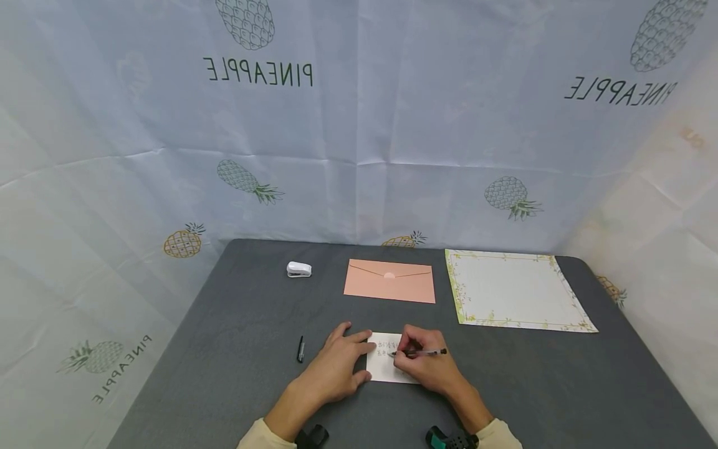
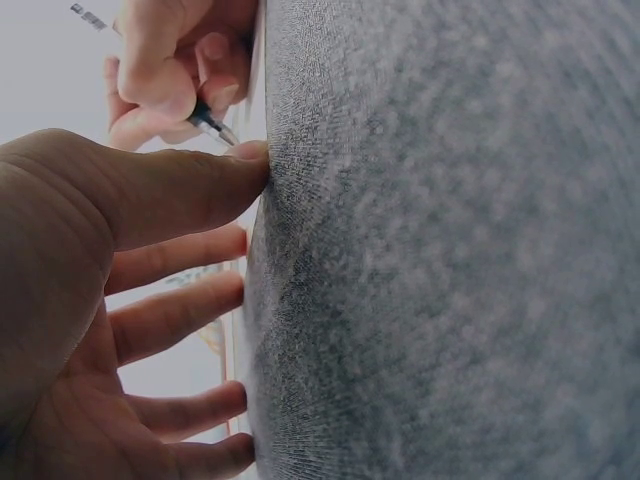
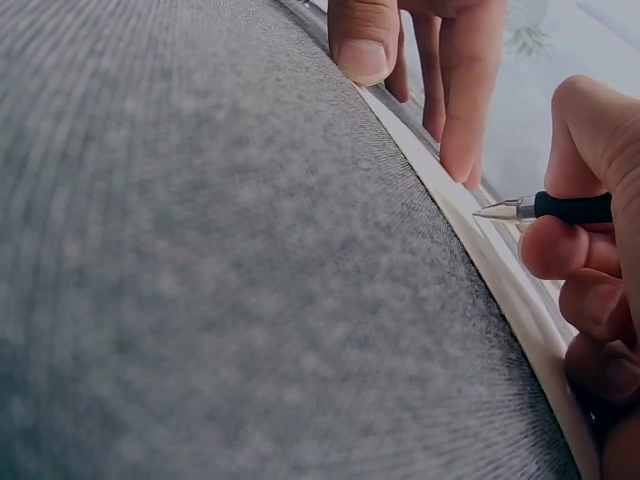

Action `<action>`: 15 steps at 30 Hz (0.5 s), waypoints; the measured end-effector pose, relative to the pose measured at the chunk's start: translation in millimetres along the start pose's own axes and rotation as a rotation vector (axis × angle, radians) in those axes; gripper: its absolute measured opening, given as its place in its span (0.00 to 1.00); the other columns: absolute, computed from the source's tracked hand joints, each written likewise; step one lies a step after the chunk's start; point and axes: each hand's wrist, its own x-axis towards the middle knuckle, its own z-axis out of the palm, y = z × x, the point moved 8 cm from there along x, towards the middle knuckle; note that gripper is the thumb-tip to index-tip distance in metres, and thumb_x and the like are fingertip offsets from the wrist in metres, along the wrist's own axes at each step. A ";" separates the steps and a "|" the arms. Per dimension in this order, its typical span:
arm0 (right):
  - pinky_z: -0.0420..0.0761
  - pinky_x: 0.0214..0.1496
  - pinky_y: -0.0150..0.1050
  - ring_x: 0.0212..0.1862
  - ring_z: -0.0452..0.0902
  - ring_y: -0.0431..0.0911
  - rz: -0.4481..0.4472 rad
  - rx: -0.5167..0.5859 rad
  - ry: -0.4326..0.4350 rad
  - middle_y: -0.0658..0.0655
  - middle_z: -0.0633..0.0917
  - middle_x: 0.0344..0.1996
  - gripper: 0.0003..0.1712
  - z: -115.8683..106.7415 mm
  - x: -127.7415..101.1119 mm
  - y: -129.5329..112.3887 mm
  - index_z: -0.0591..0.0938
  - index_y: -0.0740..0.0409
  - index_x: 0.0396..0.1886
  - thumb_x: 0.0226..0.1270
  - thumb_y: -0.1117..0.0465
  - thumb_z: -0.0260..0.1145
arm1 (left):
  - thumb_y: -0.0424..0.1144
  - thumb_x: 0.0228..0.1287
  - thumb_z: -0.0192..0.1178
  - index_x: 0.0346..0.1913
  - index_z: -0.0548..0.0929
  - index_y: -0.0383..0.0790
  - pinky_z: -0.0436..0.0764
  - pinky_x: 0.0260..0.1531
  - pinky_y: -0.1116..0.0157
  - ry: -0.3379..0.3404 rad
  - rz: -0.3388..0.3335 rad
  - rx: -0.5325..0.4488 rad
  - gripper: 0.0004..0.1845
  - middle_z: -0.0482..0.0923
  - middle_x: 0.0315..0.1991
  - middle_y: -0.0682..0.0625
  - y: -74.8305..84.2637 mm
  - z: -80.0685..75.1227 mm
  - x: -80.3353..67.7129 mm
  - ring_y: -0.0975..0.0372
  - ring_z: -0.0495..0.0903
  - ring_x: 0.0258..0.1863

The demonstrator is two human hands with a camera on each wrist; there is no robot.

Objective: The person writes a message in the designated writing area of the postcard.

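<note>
Grey table (image 1: pixel 235 349): stapler (image 1: pixel 299 269), envelope (image 1: pixel 389 281), cap (image 1: pixel 300 349); left hand (image 1: pixel 336 365) flat on card (image 1: pixel 384 368), right hand (image 1: pixel 429 365) gripping pen (image 1: pixel 421 353).

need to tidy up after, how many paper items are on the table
3: the white card under both hands at the front, the pink envelope behind it, and the floral-bordered sheet at the right. More could lie beneath them.
</note>
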 end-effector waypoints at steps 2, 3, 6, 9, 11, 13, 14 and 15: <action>0.64 0.25 0.25 0.23 0.68 0.29 -0.001 -0.001 -0.004 0.38 0.78 0.20 0.21 0.0 -0.2 -0.1 0.80 0.41 0.26 0.51 0.75 0.73 | 0.43 0.63 0.81 0.65 0.90 0.44 0.70 0.79 0.37 0.000 -0.001 -0.001 0.27 0.81 0.74 0.47 0.0 0.0 -0.1 0.36 0.71 0.79; 0.64 0.25 0.25 0.23 0.67 0.29 -0.002 -0.003 -0.004 0.38 0.77 0.20 0.21 -0.2 -0.3 -0.2 0.79 0.41 0.26 0.51 0.75 0.73 | 0.43 0.63 0.81 0.65 0.90 0.44 0.70 0.79 0.37 0.000 -0.001 -0.002 0.27 0.81 0.74 0.47 0.2 -0.1 -0.1 0.36 0.71 0.79; 0.64 0.24 0.25 0.23 0.67 0.29 -0.004 -0.008 -0.007 0.38 0.77 0.20 0.21 -0.5 -0.5 -0.4 0.79 0.42 0.26 0.51 0.75 0.73 | 0.42 0.63 0.81 0.65 0.90 0.44 0.70 0.80 0.37 0.000 -0.002 -0.003 0.27 0.81 0.74 0.47 0.3 -0.3 -0.3 0.36 0.70 0.79; 0.64 0.24 0.25 0.23 0.67 0.29 0.003 -0.012 -0.001 0.38 0.77 0.20 0.21 -1.4 -0.5 0.9 0.79 0.41 0.25 0.51 0.75 0.73 | 0.42 0.63 0.81 0.66 0.90 0.44 0.70 0.80 0.37 0.001 -0.004 -0.003 0.28 0.81 0.74 0.47 0.6 -0.9 -0.1 0.36 0.70 0.79; 0.66 0.25 0.26 0.24 0.68 0.30 0.015 -0.015 0.010 0.38 0.77 0.20 0.22 -2.6 -0.5 2.6 0.79 0.41 0.25 0.51 0.75 0.72 | 0.43 0.63 0.81 0.66 0.90 0.44 0.70 0.79 0.37 0.000 -0.008 -0.004 0.28 0.81 0.74 0.47 0.4 -1.1 0.1 0.36 0.70 0.79; 0.67 0.25 0.26 0.24 0.69 0.31 0.029 -0.019 0.025 0.39 0.77 0.21 0.22 -3.9 -0.6 4.6 0.79 0.40 0.25 0.52 0.76 0.72 | 0.43 0.63 0.81 0.66 0.90 0.44 0.70 0.79 0.36 -0.002 -0.010 -0.003 0.28 0.81 0.74 0.48 0.6 -1.3 0.3 0.36 0.70 0.79; 0.68 0.25 0.26 0.24 0.69 0.31 0.035 -0.020 0.033 0.39 0.78 0.21 0.23 -4.6 -0.7 5.5 0.79 0.40 0.25 0.52 0.76 0.72 | 0.43 0.63 0.81 0.66 0.90 0.44 0.70 0.79 0.36 -0.002 -0.010 -0.003 0.28 0.81 0.74 0.48 0.6 -1.5 0.4 0.36 0.70 0.79; 0.69 0.25 0.27 0.24 0.70 0.31 0.038 -0.021 0.039 0.39 0.78 0.21 0.23 -5.2 -0.6 6.0 0.79 0.40 0.25 0.52 0.76 0.72 | 0.43 0.63 0.81 0.66 0.90 0.44 0.70 0.79 0.36 -0.003 -0.010 -0.003 0.27 0.81 0.74 0.48 0.6 -1.5 0.4 0.36 0.70 0.79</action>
